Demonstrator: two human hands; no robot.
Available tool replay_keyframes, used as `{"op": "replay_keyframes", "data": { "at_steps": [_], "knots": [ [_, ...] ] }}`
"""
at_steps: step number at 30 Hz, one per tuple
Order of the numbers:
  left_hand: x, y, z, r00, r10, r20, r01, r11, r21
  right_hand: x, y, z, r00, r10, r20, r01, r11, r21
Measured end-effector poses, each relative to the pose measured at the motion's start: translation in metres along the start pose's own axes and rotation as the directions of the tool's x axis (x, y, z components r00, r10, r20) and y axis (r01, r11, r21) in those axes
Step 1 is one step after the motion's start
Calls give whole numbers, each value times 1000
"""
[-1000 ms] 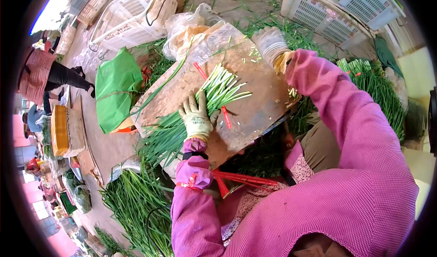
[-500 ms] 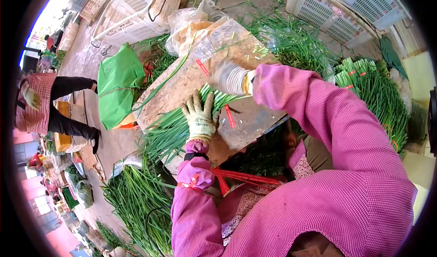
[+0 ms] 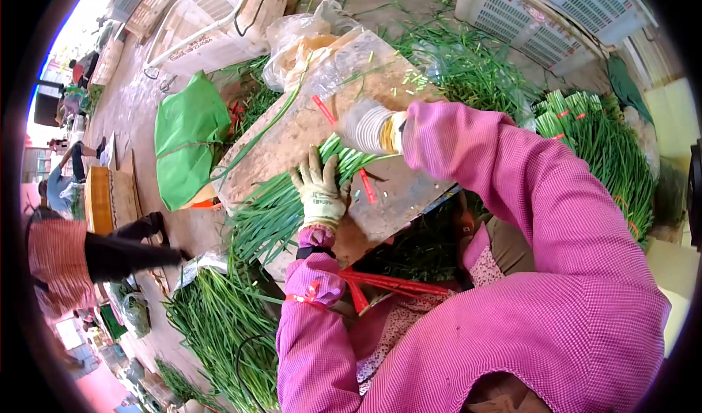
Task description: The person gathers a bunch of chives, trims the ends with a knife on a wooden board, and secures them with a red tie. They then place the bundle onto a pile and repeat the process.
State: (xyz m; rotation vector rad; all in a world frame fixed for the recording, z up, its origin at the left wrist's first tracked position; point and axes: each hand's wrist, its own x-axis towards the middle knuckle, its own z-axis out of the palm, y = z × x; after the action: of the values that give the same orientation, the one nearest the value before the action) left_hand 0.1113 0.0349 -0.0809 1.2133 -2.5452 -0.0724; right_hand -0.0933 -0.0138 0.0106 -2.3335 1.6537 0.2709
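Note:
Long green stalks (image 3: pixel 267 212) lie in a bunch across the worn board (image 3: pixel 380 226). My left hand (image 3: pixel 322 190), in a pale glove, lies on top of the bunch with its fingers apart, pressing it near the cut ends. Beside those ends is my right hand (image 3: pixel 369 126), in a striped glove, its fingers smeared and hidden; whether it holds anything does not show. One red strip (image 3: pixel 324 110) lies on the board above the bunch, and a second red strip (image 3: pixel 367 186) lies right of my left hand.
Tied bundles (image 3: pixel 599 150) are stacked at the right. Loose greens (image 3: pixel 219 325) lie lower left. A green bag (image 3: pixel 190 142) and white crate (image 3: pixel 219 29) stand upper left, more crates (image 3: pixel 530 25) upper right. A person (image 3: pixel 66 256) walks at the far left.
The walking person has moved down the left edge of the view. My right hand has shifted slightly beside the cut ends. My left hand stays on the bunch.

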Motion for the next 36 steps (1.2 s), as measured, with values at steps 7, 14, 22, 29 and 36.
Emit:
{"op": "replay_keyframes", "data": {
  "at_steps": [7, 14, 22, 29, 36],
  "knots": [
    [5, 2, -1, 999, -32, 16, 32, 999, -38, -43, 76, -58, 850, 456, -262, -479, 877, -27],
    [5, -6, 8, 986, -146, 80, 146, 989, 8, -1, 117, 106, 869, -50, -493, 211, 937, 278],
    [11, 18, -70, 909, -251, 333, 215, 966, 143, -81, 97, 9, 918, 318, -237, -238, 920, 310],
    [-67, -12, -216, 922, -377, 89, 377, 926, 16, -131, 76, -1, 940, 202, -276, -104, 937, 332],
    [-241, -146, -317, 455, -878, -147, 860, 476, -185, -111, -56, -39, 989, -103, -106, 145, 826, 545]
  ]
}}
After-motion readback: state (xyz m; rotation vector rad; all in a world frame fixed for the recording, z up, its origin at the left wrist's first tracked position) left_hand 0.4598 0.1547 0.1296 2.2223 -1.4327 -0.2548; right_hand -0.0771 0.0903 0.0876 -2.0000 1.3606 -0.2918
